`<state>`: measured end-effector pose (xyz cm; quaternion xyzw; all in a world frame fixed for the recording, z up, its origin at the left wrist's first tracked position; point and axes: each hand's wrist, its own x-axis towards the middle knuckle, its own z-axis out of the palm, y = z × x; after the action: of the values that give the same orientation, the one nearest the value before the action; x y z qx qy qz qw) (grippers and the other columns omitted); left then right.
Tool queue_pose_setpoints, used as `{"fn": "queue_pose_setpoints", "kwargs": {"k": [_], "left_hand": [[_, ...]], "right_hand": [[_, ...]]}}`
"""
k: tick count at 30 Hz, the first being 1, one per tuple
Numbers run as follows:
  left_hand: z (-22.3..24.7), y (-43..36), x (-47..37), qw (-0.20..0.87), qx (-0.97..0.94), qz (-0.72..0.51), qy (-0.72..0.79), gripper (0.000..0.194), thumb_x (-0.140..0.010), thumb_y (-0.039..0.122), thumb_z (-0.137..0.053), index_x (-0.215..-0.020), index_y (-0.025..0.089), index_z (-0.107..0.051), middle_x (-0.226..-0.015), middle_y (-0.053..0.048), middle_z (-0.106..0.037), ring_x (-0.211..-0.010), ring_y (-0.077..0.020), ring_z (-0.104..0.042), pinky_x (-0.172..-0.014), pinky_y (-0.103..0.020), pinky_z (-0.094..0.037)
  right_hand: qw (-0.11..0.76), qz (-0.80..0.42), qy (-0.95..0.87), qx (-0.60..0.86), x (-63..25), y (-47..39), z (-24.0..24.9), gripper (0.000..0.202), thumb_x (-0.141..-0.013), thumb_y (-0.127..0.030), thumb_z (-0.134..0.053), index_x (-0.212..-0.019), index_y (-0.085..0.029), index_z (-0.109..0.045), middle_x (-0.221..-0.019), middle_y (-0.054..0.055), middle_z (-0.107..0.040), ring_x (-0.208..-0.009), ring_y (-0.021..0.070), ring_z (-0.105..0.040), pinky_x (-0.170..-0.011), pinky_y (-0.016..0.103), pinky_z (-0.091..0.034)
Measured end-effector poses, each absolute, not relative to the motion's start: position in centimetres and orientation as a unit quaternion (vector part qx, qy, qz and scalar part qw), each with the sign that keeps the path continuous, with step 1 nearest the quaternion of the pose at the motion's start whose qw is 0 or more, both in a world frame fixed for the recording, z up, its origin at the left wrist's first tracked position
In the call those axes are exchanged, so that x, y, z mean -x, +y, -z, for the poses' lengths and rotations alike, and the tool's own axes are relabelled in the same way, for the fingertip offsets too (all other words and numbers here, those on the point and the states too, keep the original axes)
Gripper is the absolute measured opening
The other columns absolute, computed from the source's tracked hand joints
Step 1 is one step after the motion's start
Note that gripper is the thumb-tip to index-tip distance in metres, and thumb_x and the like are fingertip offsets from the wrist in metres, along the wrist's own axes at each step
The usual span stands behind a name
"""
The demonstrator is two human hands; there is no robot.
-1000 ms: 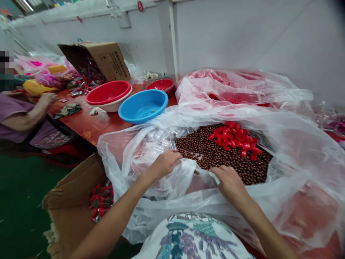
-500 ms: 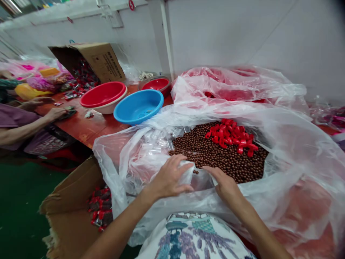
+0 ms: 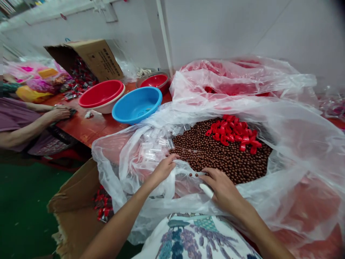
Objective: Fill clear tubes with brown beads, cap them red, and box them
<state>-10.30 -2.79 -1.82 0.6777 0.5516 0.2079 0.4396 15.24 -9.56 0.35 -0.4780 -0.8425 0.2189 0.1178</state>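
Plastic bag (image 3: 291,144), balls (image 3: 215,154) inside: my left hand (image 3: 164,169) narrow at its fold (image 3: 184,167), grip unclear; right hand (image 3: 223,187), loosely spread, beside two strays (image 3: 191,175). I'd lift the fold gently, rolling them in.

Balls (image 3: 215,154) lie in sheet (image 3: 296,144); from their centre, caps (image 3: 234,131) rest on them at one o'clock, tubes (image 3: 154,148) nine, basins (image 3: 137,104) ten, rear sheet (image 3: 242,84) twelve.
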Motion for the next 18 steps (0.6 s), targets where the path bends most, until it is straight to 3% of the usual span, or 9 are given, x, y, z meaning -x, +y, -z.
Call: {"fn": "queue_pose_setpoints", "kwargs": {"k": [3, 6, 9, 12, 15, 18], "left_hand": [[2.7, -2.4, 10.3, 0.502, -0.63, -0.193, 0.56, 0.038, -0.064, 0.005, -0.039, -0.097, 0.016, -0.056, -0.098, -0.003, -0.061, -0.091, -0.016, -0.054, -0.082, -0.027, -0.042], [2.8, -2.3, 10.3, 0.516, -0.616, -0.181, 0.567, 0.035, -0.06, 0.003, -0.038, -0.088, 0.015, -0.057, -0.088, -0.002, -0.06, -0.081, -0.0142, -0.054, -0.074, -0.025, -0.042], [1.7, -2.1, 10.3, 0.525, -0.614, -0.17, 0.565, 0.034, -0.06, 0.004, -0.04, -0.085, 0.014, -0.061, -0.087, -0.002, -0.062, -0.078, -0.0138, -0.054, -0.071, -0.023, -0.041], [-0.1, -1.9, 10.1, 0.544, -0.604, -0.169, 0.557, 0.035, -0.067, 0.008, -0.043, -0.094, 0.013, -0.065, -0.094, -0.004, -0.065, -0.074, -0.013, -0.055, -0.065, -0.021, -0.041], [-2.3, -1.8, 9.6, 0.542, -0.625, -0.182, 0.532, 0.038, -0.075, 0.013, -0.043, -0.107, 0.015, -0.064, -0.105, -0.005, -0.065, -0.079, -0.0137, -0.058, -0.067, -0.021, -0.041], [-4.2, -2.7, 9.2, 0.54, -0.669, -0.156, 0.487, 0.035, -0.078, 0.017, -0.046, -0.109, 0.018, -0.064, -0.112, -0.004, -0.064, -0.091, -0.0154, -0.059, -0.077, -0.022, -0.042]], "right_hand": [[0.083, -0.259, -0.844, 0.462, -14.7, -9.7, 0.0, 0.04, -0.082, -0.022, -0.049, -0.121, -0.025, -0.052, -0.12, 0.007, -0.054, -0.098, 0.021, -0.054, -0.081, 0.032, -0.04], [0.054, -0.296, -0.83, 0.47, -14.8, -9.5, 0.9, 0.035, -0.08, -0.012, -0.042, -0.108, -0.024, -0.059, -0.102, 0.005, -0.062, -0.087, 0.0179, -0.058, -0.073, 0.027, -0.041], [0.132, -0.342, -0.783, 0.502, -15.4, -9.3, 1.7, 0.029, -0.078, -0.008, -0.039, -0.092, -0.021, -0.062, -0.09, 0.004, -0.064, -0.086, 0.0173, -0.057, -0.073, 0.025, -0.041], [0.229, -0.385, -0.704, 0.551, -16.0, -9.4, 2.1, 0.024, -0.085, -0.019, -0.037, -0.093, -0.019, -0.06, -0.088, 0.003, -0.065, -0.081, 0.0171, -0.059, -0.071, 0.025, -0.042], [0.283, -0.359, -0.681, 0.572, -16.4, -9.8, 1.4, 0.025, -0.089, -0.031, -0.037, -0.095, -0.02, -0.058, -0.086, 0.002, -0.065, -0.078, 0.0178, -0.059, -0.07, 0.026, -0.043], [0.336, -0.295, -0.705, 0.55, -16.7, -10.3, -0.2, 0.022, -0.089, -0.032, -0.039, -0.09, -0.02, -0.058, -0.081, 0.002, -0.064, -0.073, 0.0169, -0.059, -0.066, 0.025, -0.043]]}}
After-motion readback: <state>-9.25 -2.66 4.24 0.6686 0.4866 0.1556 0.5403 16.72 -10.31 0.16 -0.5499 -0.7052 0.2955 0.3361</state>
